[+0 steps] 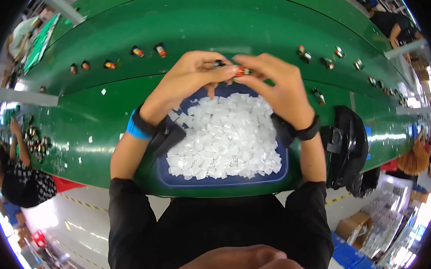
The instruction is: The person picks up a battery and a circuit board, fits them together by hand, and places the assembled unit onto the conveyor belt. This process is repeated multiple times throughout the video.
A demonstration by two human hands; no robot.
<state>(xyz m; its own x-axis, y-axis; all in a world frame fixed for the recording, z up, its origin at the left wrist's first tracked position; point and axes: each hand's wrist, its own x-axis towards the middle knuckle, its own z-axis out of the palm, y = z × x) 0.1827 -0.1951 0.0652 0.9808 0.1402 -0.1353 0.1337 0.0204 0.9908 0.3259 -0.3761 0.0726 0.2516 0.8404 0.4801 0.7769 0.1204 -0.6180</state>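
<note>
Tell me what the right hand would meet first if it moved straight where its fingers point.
Probably the small red item, then the left hand; the right hand points leftward, though depth is unclear.

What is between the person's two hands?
In the head view, a small red thing sits between the left hand and the right hand.

No legible txt. Held red item [239, 72]: any print too small/blurred to read. Same w/ red-&-black pcs [137, 51] on worktop [182, 26], L side; white pcs [225, 135] ditto.
</note>
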